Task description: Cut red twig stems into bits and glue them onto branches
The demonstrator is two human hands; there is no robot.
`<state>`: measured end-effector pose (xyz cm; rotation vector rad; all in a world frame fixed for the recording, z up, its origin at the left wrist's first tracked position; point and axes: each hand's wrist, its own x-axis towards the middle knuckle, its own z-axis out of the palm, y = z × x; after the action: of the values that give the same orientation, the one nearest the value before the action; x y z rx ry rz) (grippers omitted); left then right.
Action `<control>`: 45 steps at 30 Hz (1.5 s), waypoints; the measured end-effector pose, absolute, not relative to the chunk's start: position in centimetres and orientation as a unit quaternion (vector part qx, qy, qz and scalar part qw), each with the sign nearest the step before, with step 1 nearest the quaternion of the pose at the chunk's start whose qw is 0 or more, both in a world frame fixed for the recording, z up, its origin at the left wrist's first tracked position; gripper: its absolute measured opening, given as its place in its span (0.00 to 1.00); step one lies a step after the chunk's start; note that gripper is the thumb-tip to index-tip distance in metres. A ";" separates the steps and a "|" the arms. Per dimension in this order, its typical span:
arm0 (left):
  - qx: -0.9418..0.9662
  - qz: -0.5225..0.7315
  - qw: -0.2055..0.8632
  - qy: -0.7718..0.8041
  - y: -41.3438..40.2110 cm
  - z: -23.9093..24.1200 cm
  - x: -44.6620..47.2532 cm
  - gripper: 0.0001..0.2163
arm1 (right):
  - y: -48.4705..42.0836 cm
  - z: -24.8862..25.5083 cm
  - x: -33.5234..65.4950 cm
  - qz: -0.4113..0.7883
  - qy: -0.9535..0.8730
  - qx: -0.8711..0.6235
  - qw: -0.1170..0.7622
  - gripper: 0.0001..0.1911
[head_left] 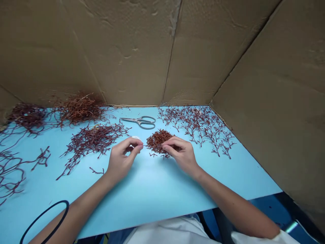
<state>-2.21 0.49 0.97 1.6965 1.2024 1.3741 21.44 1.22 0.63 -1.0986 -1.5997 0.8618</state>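
Note:
My left hand (122, 155) is closed in a pinch, thumb against forefinger. A thin dark reddish stem (144, 145) sticks out from its fingertips toward the right. My right hand (181, 151) is also pinched, with its fingertips over the right side of a small pile of short reddish-brown pieces (157, 138). What those fingertips hold, if anything, is too small to make out. A few small V-shaped bits lie along the pile's near edge. Behind the pile rest grey-handled scissors (142, 121), their blades pointing left.
Many branched reddish twigs (200, 125) spread across the right back. A heap of twigs (93, 139) lies left of my left hand, with tangled bundles (78, 108) behind. Long curly strands (10, 173) cover the far left. Cardboard walls (137, 54) enclose the light-blue tabletop (162, 193).

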 end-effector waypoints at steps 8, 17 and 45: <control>0.633 0.480 0.364 0.487 5.8 1.8 -8.5 0.11 | 7.4 4.2 17.1 0.162 -0.874 -0.413 0.198 0.08; 0.599 0.486 0.374 0.514 7.8 -1.6 -9.8 0.13 | 8.3 3.5 13.0 0.072 -0.916 -0.392 0.030 0.13; 0.581 0.506 0.358 0.527 8.0 -1.7 -9.7 0.11 | 8.6 2.1 13.0 0.093 -0.902 -0.415 0.074 0.11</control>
<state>-9.66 8.02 -1.74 1.5000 1.3611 1.3051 13.00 8.60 2.15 -1.2457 -2.7078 0.2805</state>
